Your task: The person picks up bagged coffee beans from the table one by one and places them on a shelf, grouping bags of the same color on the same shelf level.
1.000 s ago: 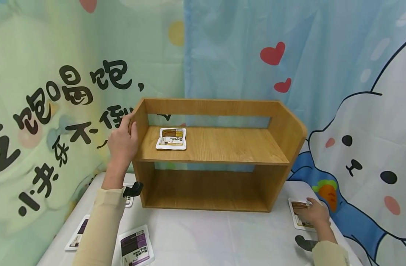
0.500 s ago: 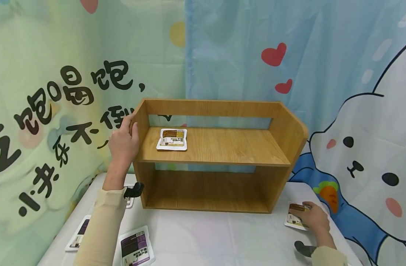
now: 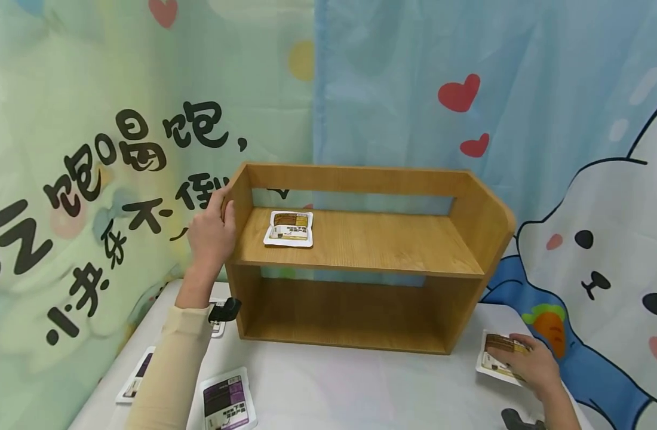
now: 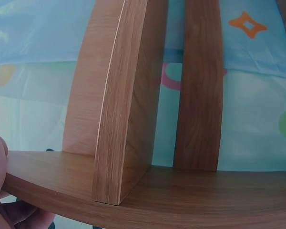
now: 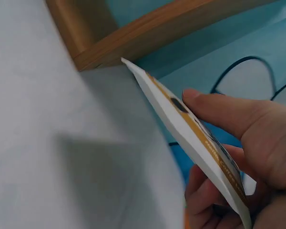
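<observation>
**Left hand (image 3: 212, 233) on the shelf (image 3: 371, 239), right hand (image 3: 533, 365) gripping a packet (image 3: 488, 364)**

Over on the left, purple packets (image 3: 229, 401) lie on the table (image 3: 328, 385) by the sleeve (image 3: 169, 370). The left hand clasps the shelf's side, the left wrist view catching fingers (image 4: 40, 219) the head view hides. Upper tier: one gold packet (image 3: 288, 229), at the left end. Far right, the held packet tilts above the table, fingers beneath it in the right wrist view alone.
</observation>
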{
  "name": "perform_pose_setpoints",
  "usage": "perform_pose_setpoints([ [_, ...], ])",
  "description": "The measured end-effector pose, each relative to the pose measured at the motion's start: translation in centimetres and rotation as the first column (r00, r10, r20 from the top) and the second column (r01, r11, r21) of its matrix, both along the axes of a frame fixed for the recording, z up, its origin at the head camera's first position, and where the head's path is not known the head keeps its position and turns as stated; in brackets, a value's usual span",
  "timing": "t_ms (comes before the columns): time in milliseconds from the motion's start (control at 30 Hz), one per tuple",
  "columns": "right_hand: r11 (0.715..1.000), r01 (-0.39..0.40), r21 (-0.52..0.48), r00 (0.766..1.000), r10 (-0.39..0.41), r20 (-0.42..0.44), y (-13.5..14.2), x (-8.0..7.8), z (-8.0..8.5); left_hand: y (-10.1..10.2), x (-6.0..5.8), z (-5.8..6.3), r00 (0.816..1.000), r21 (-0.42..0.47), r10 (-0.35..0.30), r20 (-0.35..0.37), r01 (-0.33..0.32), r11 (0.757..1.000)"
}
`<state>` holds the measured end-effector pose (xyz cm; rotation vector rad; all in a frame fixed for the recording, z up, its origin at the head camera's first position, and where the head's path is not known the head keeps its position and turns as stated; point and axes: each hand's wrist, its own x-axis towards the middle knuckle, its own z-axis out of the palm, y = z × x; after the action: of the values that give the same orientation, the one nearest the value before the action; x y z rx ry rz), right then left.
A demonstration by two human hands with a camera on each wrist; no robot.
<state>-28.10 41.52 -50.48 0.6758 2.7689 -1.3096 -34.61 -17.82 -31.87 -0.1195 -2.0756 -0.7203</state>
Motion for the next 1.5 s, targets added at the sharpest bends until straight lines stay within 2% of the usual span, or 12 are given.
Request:
perform_pose_setpoints([
  [233, 0.999, 0.024, -0.046, 1.0, -0.024, 0.007, -1.2, 1.8, 3.3, -0.1, -0.1, -0.1, 1.0, -0.004, 0.0, 0.0, 0.0, 1.0],
  [367, 0.998, -0.045, -0.036, 0.999, 0.045, 0.007, -2.1, 2.8, 5.4, -0.1, 0.0, -0.2, 1.0, 0.002, 0.008, 0.001, -0.008, 1.0],
  [567, 0.985, -0.17, -0.02, 0.985, 0.17, -0.011, -3.4, 4.5, 8.4, 0.0, 0.0, -0.1, 1.0, 0.006, 0.0, 0.002, 0.0, 1.0],
  [833, 0.976, -0.219, -0.014, 0.975, 0.219, 0.034, -6.0, 6.6, 11.3, 0.0, 0.0, -0.3, 1.0, 0.006, 0.001, 0.0, -0.001, 1.0],
  [933, 0.973, -0.231, -0.003, 0.973, 0.231, 0.021, -7.5, 7.0, 12.7, 0.1, 0.0, -0.2, 1.0, 0.007, -0.001, -0.005, 0.001, 1.0],
  [1133, 0.974, -0.222, 0.046, 0.965, 0.227, -0.134, -11.7, 7.0, 14.8, 0.1, 0.1, 0.1, 1.0, 0.007, -0.003, -0.003, 0.003, 1.0],
  [1333, 0.954, -0.286, 0.084, 0.92, 0.299, -0.252, -15.6, 6.1, 17.1, 0.0, 0.2, 0.1, 1.0, 0.005, 0.003, 0.008, -0.003, 1.0],
  [1500, 0.935, -0.34, 0.096, 0.886, 0.353, -0.301, -18.2, 4.9, 19.1, 0.1, 0.2, 0.1, 1.0, 0.007, 0.001, 0.012, -0.001, 1.0],
])
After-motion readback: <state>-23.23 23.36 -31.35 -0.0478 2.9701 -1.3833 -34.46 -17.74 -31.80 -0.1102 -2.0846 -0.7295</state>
